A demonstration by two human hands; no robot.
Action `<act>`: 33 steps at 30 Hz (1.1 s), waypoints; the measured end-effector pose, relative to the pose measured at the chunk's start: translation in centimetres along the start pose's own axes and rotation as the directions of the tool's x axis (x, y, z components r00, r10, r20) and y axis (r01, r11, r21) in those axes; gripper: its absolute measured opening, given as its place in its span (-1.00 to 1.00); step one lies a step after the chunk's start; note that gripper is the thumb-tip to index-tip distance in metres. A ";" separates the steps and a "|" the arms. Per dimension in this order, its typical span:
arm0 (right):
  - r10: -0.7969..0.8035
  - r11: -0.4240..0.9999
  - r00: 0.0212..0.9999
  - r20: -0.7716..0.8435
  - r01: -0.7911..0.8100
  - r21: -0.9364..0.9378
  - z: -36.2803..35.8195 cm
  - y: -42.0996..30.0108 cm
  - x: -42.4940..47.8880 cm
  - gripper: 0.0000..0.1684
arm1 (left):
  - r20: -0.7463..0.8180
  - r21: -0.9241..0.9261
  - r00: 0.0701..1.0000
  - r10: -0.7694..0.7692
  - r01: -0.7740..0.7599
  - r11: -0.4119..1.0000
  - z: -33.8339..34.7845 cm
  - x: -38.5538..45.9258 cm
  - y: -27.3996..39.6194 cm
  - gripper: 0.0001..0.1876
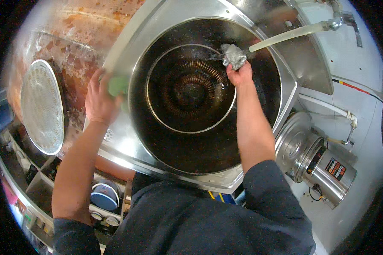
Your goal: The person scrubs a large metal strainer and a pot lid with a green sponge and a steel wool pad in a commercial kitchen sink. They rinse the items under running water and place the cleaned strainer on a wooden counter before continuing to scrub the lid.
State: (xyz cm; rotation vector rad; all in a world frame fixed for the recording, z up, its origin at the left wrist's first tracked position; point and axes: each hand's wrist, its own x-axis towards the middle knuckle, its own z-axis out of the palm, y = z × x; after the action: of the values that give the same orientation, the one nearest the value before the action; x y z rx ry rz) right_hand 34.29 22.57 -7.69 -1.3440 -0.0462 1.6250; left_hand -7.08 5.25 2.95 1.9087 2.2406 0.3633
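My right hand (241, 74) grips a silvery wire scrubber (234, 57) over the far right part of a large dark round pan (191, 151). Right beside the scrubber is the open end of a pale hose (287, 36), and clear water runs at it. On the left, my left hand (100, 97) is over the steel surround (118, 145) of the pan. A blurred green pad (117, 86) lies between its fingers and thumb; whether they grasp it cannot be told. Inside the pan, a thin bright ring (191, 131) encircles a ribbed brownish centre (191, 89).
A round pale perforated disc (42, 106) leans on the stained reddish surface at left. Below it are shelf compartments (40, 191) and a lidded bucket (104, 197). At right, a steel cylindrical appliance (332, 170) lies near round metal lids (293, 140) and wall pipes (325, 103).
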 end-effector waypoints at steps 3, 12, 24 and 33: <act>-0.317 0.948 0.946 -0.063 0.317 -0.010 0.8 0.2 -3.8 -0.59 | -0.050 0.021 0.994 0.095 -0.095 0.995 0.4 -0.3 -0.9 -0.27; -0.182 0.982 0.969 -0.170 0.189 0.027 16.1 7.8 -2.0 -0.64 | -0.016 0.069 0.997 0.077 -0.076 0.995 -0.1 0.0 0.0 -0.28; 0.463 0.695 0.886 0.016 -0.351 -0.627 1.4 15.9 -5.9 -0.71 | -0.011 0.001 0.999 0.052 -0.052 0.999 -0.4 -0.4 0.0 -0.31; -0.026 0.994 0.999 0.043 0.021 0.107 5.8 -0.1 -4.4 -0.69 | 0.012 0.023 0.999 0.033 -0.034 0.999 -0.3 -0.2 -0.1 -0.33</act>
State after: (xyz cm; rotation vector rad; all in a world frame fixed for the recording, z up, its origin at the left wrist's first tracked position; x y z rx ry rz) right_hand 29.47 22.67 -2.22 -1.2219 -0.0023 1.6152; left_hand -7.22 5.03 3.18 1.9569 2.2178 0.3309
